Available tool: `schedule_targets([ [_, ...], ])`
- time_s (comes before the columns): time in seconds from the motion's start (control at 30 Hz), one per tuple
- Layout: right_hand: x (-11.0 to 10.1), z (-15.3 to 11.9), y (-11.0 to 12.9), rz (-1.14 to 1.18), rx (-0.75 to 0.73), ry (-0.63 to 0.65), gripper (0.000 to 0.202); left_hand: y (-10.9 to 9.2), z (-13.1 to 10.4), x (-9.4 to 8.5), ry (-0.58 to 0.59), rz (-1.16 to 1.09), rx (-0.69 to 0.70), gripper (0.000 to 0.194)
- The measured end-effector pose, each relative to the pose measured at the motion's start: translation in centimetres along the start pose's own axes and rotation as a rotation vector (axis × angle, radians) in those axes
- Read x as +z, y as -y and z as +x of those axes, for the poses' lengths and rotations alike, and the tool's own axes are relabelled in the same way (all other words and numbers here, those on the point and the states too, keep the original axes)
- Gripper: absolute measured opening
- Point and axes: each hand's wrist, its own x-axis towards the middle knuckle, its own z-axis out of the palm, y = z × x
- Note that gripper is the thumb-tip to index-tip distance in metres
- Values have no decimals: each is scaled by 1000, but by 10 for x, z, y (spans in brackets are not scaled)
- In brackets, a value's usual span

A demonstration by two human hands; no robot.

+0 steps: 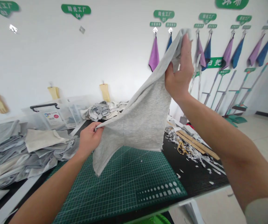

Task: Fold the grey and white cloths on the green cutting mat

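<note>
A piece of light grey knit fabric (138,115) hangs stretched between my two hands above the green cutting mat (124,193). My left hand (90,138) pinches one corner low on the left. Higher up on the right, my right hand (181,70) grips the folded upper end, with its fingers against the cloth. Below, the fabric's loose edge hangs over the far part of the mat. To the right of the mat, gold-handled scissors (181,147) lie among white scraps (200,158).
Stacked grey and cream cloths (5,149) lie at the left, before a clear plastic box (52,116). More crumpled cloth (101,110) sits at the back. Wooden strips (196,144) rest on the black table's right side. Brooms (238,90) and hanging towels (154,54) line the wall.
</note>
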Motion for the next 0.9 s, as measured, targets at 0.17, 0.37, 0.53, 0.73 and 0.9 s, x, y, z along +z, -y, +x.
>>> schedule_targets([
  [0.17,-8,6,-12,18,-55,-147,47,-19,-5,-36,-196,-211,83,16],
  [0.37,-9,11,-17,-27,-14,-189,42,-51,-27,-66,-276,-500,115,12],
  [0.53,3,-1,-23,17,45,-48,43,-54,-30,-64,-187,-755,-119,10],
  [0.73,35,-38,-58,-9,208,80,37,8,-28,-16,77,-793,-557,27],
  [0.9,69,-96,-71,-66,366,497,34,75,-40,38,313,-372,-600,30],
])
